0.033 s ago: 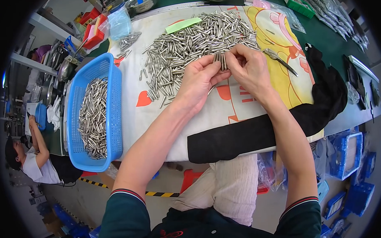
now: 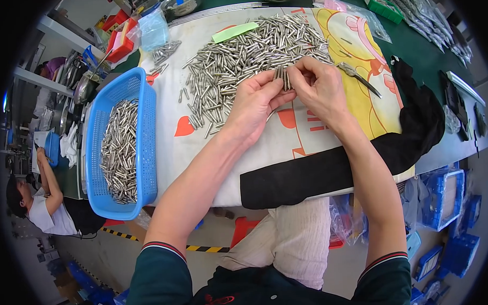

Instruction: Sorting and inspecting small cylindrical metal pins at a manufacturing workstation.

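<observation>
Workshop desk (image 2: 421, 60) under a printed white-and-yellow cloth (image 2: 174, 160), heaped with small silver metal pins (image 2: 251, 58)

Clock directions run from the hands, twelve pointing away from the person. Nearest, at six o'clock, pale ribbed trousers (image 2: 303, 236) show below the desk's edge. Just above them, a long band of black fabric (image 2: 309, 174) sweeps from six o'clock round to three, passing beneath the right forearm.

Left hand (image 2: 256, 103) and right hand (image 2: 322, 88) meet at the near side of the heap. The left hand pinches a short row of upright pins (image 2: 282, 78), side by side, between thumb and fingers. The right hand is bunched, its thumb and fingertips drawn together at the row's right end; whether they grip a pin I cannot tell.

At three o'clock, near the right hand, lies a slim dark-ended hand tool (image 2: 362, 81). Between eight and nine stands a long blue perforated plastic basket (image 2: 148, 145) holding many more pins. The heap spreads from nine to one, a strip of pale green paper (image 2: 234, 32) resting on it.

Farther off, toward ten, a clear plastic bag of pins (image 2: 166, 50) lies beside a light-blue plastic packet (image 2: 153, 40). Between one and two sits a green plastic basket (image 2: 383, 7). At eight, well apart, is a co-worker in a white top (image 2: 44, 216).
</observation>
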